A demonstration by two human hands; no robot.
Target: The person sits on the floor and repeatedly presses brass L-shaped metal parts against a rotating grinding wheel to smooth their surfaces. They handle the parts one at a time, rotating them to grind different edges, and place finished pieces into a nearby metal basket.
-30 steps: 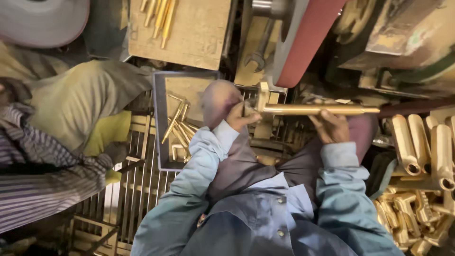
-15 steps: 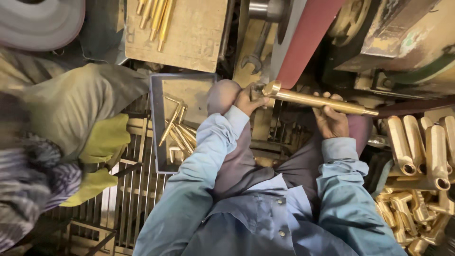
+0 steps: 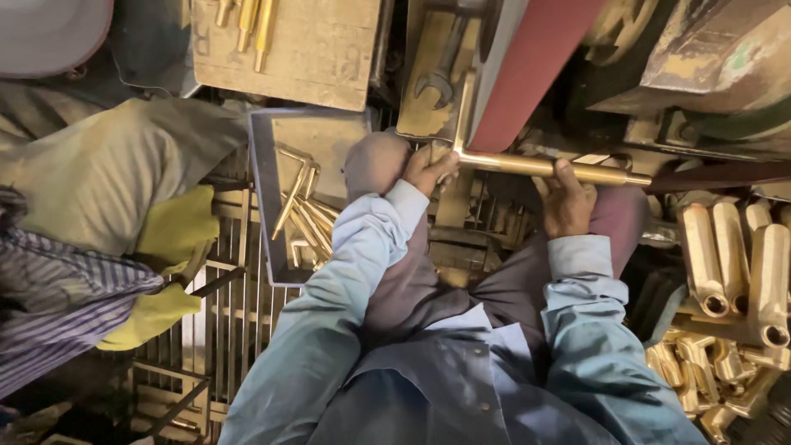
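Holding brass L-shaped rod (image 3: 544, 165) across frame centre, short arm up against red sanding belt (image 3: 535, 66). Left hand (image 3: 428, 169) grip pinching rod's corner; right hand (image 3: 567, 202) grip wrapped around long shaft. Tray of brass pieces (image 3: 301, 214) left of knee.

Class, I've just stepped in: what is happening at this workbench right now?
A seated person holds an L-shaped brass rod in both bare hands, the left hand at its bend and the right hand along its shaft, with the short arm against a red sanding belt. A grey tray of similar brass pieces sits to the left, and brass tubes lie to the right. A co-worker in yellow gloves sits nearby.
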